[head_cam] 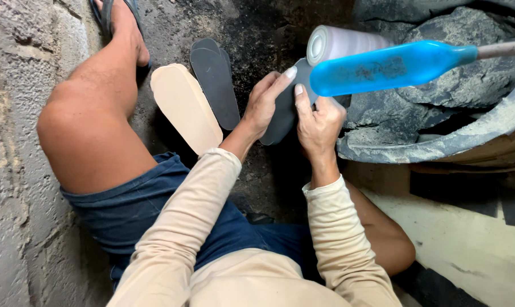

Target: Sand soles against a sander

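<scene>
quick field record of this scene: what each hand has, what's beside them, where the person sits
left hand: grips the grey sole from the left
right hand: holds the same sole's right edge
blue handle: just above the right hand, on a pale shaft
white roller: behind the handle
floor: beige sole and dark sole lie side by side
seat: low, knees apart, concrete wall on the left

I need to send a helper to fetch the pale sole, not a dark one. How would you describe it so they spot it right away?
Start at the bare knee on the left, beside the rough wall. Just right of it, on the dark floor, lies the beige sole. Next to it is a stack of grey soles, and both hands hold another grey one; only this sole is cream-coloured.
</scene>
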